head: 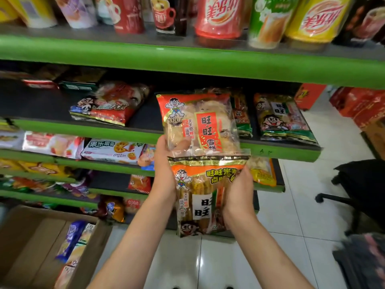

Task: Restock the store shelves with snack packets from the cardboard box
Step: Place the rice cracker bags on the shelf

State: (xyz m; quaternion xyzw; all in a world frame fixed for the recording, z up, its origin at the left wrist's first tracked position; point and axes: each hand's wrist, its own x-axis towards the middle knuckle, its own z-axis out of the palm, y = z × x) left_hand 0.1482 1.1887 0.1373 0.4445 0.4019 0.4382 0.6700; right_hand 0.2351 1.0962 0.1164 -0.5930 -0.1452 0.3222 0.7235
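Head view looks down at two bare forearms raised in front of green-edged store shelves [187, 59]. The left hand [165, 163] grasps the lower edge of a red rice-cracker packet [198, 122], thumb over its front, holding it upright just before the second shelf [279, 152]. The right hand [239, 188] curls round the right side of an orange packet [200, 197], which hangs lower, its sealed top overlapping the bottom of the red one; the left wrist lies against its other side. So both hands are closed on packets, neither free.

Down at the left, the cardboard box [25, 236] stands open on the floor with several more packets [73, 247] still inside, so the restocking looks only partly done.

The step in hand appears to be placing: the red packet is level with the second shelf, where a bare dark stretch lies between a red bag [110, 103] on the left and green packets [281, 119] on the right. Next, the left hand would probably need to push the red packet back into that gap and let go, while the right keeps the orange one clear. Both bags look slick and crinkly, so a loose grip could slip.
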